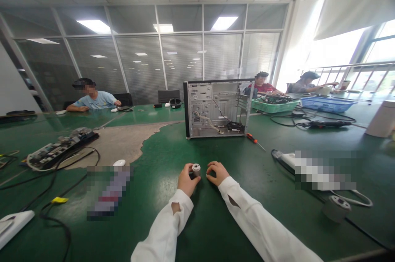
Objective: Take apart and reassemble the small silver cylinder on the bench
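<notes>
My left hand (187,180) is closed round a small white cylinder (196,168), thumb on one side and fingers on the other. The cylinder stands upright, and dark openings show in its round top. Just to the right is my right hand (218,172), apart from the cylinder. Its fingers curl in toward the thumb; whatever is between the tips is too small to make out. Beyond both hands stands an open computer case (217,110), with cables inside its metal frame. An orange-and-black screwdriver (252,138) lies by the case's right corner.
A frosted cylinder (337,208) and a white power strip (308,169) are at right. Green (274,106) and blue baskets (328,105) stand farther back. Circuit boards (63,149) and black cables lie left, near a blurred flat object (112,192). Several people sit across the green table.
</notes>
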Demonstrator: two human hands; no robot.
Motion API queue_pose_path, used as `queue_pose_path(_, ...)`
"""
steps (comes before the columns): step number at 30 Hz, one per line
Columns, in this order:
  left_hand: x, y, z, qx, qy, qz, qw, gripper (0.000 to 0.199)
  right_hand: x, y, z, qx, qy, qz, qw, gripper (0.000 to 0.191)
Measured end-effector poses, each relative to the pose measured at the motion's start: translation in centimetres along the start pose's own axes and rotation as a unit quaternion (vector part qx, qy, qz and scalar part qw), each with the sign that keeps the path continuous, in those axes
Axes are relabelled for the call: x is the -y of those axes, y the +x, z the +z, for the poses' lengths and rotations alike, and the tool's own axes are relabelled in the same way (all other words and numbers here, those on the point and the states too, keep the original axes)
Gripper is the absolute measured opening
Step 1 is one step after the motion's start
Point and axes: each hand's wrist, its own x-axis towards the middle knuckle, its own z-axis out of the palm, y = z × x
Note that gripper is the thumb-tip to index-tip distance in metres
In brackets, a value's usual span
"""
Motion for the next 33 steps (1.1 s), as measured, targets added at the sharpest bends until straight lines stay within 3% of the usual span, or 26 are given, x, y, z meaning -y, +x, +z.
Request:
queue_pose_path(2, 0.0, 0.0, 0.0, 0.004, -0.019, -0.002, 1.000, 0.043, -0.1, 0.3, -0.2, -0.033, 0.107, 0.074, 0.991, 0.016)
queue_pose_path(6, 0.1, 0.1, 0.0, 0.003, -0.016, -0.006, 1.000, 0.043, -0.6, 1.0, -1.0, -0.100, 0.290, 0.207, 0.929, 0.015)
queue_pose_path(13, 0.7, 0.4, 0.2, 0.003, -0.003, -0.020, 1.000, 0.040, -0.6, 0.9, -2.2, -0.146, 0.437, 0.255, 0.850, 0.019)
queue_pose_path(24, 0.6, 0.3, 0.1, 0.016, 0.020, -0.025, 0.999, 0.037, -1.5, 1.2, -2.2, -0.128, 0.585, 0.350, 0.720, 0.004)
queue_pose_path(28, 0.2, 0.2, 0.0, 0.016, 0.047, -0.023, 0.999, 0.038, -1.6, 1.3, -2.4, -0.125, 0.612, 0.369, 0.688, 0.006)
queue_pose_path(33, 0.1, 0.3, -0.1, 0.029, 0.084, -0.032, 0.996, 0.038, -1.3, 1.3, -2.4, -0.131, 0.624, 0.378, 0.671, 0.007)
